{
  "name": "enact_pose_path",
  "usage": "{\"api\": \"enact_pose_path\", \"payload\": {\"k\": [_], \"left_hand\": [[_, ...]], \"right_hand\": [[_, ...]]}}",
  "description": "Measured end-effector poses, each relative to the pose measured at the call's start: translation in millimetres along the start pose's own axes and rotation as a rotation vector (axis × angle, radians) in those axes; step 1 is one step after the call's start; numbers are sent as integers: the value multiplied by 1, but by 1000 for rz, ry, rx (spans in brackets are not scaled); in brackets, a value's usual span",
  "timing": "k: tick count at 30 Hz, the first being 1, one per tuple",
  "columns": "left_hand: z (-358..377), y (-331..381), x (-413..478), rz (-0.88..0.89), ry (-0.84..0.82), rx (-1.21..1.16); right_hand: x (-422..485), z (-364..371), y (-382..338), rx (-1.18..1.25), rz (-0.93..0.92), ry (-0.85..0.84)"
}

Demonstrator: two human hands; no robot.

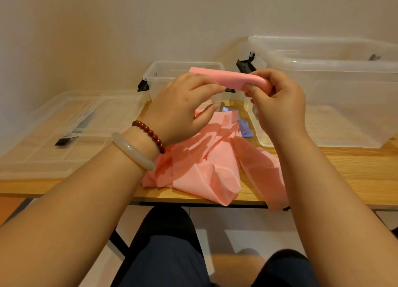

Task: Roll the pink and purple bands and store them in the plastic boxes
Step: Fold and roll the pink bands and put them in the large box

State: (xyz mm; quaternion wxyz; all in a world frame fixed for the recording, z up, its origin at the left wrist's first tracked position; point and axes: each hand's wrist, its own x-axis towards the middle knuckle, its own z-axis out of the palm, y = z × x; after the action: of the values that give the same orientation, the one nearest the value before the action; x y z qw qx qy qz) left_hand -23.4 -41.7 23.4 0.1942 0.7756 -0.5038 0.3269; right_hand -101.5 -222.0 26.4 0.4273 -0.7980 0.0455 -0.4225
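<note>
Nearest, a lap in dark trousers sits below the table (344,170) edge. On the wooden top, just beyond that edge, loose pink band (204,157) lies in a crumpled, folded heap, thin and matte, with one strip hanging over the near edge. Behind the heap, a small piece of purple band (244,128) peeks out, partly hidden.

Above the heap, both hands hold a pink roll (228,78) in the air. It is a smooth, tightly wound tube, tilted slightly. The right hand (277,105) curls its fingers round the roll's right end. The left hand (183,107), wearing a bead bracelet (150,135) and a pale bangle (131,151), pinches the roll's lower edge with thumb and forefinger.

Farther back stand a small clear box (163,75), directly behind the roll, and a large clear box (323,71) to the right. A clear lid (64,125) lies flat at left.
</note>
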Motion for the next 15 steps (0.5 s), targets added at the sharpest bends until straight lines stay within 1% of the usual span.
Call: {"api": "enact_pose_path", "payload": {"k": [3,8,12,15], "left_hand": [[0,-7,8,-15,61,96],[0,-22,41,-92,71,160],[2,-39,72,-58,65,180],[3,-54,89,-15,76,179]], "right_hand": [[7,0,-2,8,10,-8],[29,10,-11,39,-20,-5],[41,23,-18,52,-44,35],[54,25,-27,53,-21,50]]}}
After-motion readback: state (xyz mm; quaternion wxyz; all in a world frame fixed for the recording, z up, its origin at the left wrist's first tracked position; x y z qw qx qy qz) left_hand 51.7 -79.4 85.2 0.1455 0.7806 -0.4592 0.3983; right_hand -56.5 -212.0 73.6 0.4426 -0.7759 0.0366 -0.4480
